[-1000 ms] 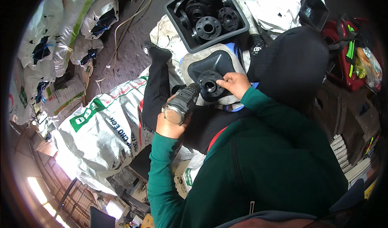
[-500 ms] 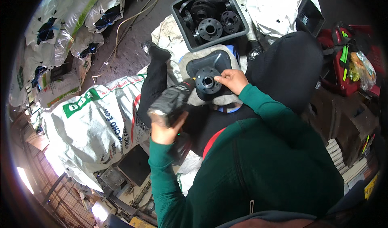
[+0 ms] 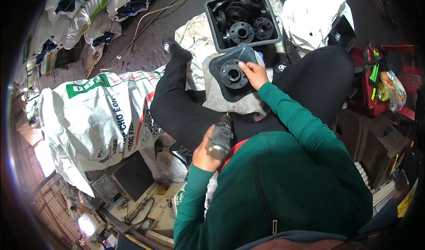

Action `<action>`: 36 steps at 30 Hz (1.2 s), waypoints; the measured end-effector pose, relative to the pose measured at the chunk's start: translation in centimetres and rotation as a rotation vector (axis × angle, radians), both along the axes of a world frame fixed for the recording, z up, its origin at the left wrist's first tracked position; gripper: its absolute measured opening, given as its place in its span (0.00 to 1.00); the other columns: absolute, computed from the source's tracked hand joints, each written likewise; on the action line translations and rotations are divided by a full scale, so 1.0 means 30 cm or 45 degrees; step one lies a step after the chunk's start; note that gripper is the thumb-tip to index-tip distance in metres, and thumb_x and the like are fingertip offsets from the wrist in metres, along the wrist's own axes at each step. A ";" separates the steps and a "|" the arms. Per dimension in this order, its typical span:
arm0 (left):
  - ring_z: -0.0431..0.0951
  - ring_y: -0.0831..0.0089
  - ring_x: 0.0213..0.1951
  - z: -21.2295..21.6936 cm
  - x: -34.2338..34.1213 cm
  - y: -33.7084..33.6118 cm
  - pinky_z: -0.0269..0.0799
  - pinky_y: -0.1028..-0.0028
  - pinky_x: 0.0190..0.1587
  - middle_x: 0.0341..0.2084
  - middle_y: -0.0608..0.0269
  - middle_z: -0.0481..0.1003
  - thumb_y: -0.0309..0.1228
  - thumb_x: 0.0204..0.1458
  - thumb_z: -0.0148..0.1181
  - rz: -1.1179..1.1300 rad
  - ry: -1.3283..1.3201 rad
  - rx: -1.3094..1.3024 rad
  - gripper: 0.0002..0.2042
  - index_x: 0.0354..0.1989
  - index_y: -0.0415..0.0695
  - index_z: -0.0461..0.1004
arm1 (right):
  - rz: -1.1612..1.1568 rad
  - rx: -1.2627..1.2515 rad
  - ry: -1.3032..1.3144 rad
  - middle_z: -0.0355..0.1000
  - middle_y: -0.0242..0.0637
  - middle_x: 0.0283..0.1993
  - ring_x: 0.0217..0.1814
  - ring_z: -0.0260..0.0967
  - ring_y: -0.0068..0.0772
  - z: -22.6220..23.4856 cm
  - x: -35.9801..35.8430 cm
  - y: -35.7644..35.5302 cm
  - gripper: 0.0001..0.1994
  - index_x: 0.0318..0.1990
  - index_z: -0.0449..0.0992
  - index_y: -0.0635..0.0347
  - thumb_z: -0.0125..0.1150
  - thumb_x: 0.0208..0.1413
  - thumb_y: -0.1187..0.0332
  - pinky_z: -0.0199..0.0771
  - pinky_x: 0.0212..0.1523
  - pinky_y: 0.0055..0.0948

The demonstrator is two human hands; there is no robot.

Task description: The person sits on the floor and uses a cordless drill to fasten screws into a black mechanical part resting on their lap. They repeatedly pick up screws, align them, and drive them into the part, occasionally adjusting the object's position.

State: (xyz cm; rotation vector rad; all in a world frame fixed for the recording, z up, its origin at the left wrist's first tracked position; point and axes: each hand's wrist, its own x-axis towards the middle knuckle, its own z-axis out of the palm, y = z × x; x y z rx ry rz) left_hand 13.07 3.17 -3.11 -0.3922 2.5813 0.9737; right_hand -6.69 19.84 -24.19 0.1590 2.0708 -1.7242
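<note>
The right grip [image 3: 256, 75] touches the rim of a round black flange [image 3: 227, 74]; whether it pinches cannot be told. The flange sits on a black square-based part [image 3: 242, 54] over a grey pad [image 3: 213, 100]. The left grip [image 3: 205, 156] is wrapped around a power drill [image 3: 220, 141], apart from the pad.

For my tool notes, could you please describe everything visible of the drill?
The drill has a stubby, dark grey, apparently plastic body with a rounded back end. A thin bit sticks out of its front, pointing forward. The left hand grips it over the black trousers, hiding its handle. Whether it runs is unclear.
</note>
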 end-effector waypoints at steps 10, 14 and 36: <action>0.64 0.49 0.59 0.000 -0.265 -0.184 0.61 0.59 0.60 0.59 0.45 0.63 0.34 0.37 0.71 -0.561 0.023 0.206 0.49 0.70 0.45 0.47 | -0.173 0.045 0.199 0.60 0.41 0.18 0.23 0.54 0.27 -0.004 0.033 -0.017 0.25 0.29 0.71 0.67 0.48 0.64 0.50 0.61 0.28 0.32; 0.60 0.46 0.61 -0.291 -0.516 -0.030 0.63 0.56 0.60 0.63 0.42 0.55 0.42 0.28 0.78 -0.326 0.380 -0.130 0.59 0.70 0.47 0.44 | -0.177 -0.069 0.201 0.64 0.33 0.20 0.27 0.56 0.19 0.000 0.032 -0.013 0.24 0.32 0.74 0.68 0.49 0.64 0.52 0.63 0.30 0.27; 0.62 0.46 0.58 -0.520 -0.571 0.029 0.65 0.59 0.58 0.55 0.45 0.59 0.35 0.22 0.77 -0.332 0.461 0.079 0.52 0.64 0.49 0.56 | -0.054 0.020 0.281 0.75 0.48 0.31 0.34 0.74 0.39 -0.037 0.036 0.012 0.21 0.35 0.76 0.69 0.49 0.64 0.55 0.70 0.37 0.33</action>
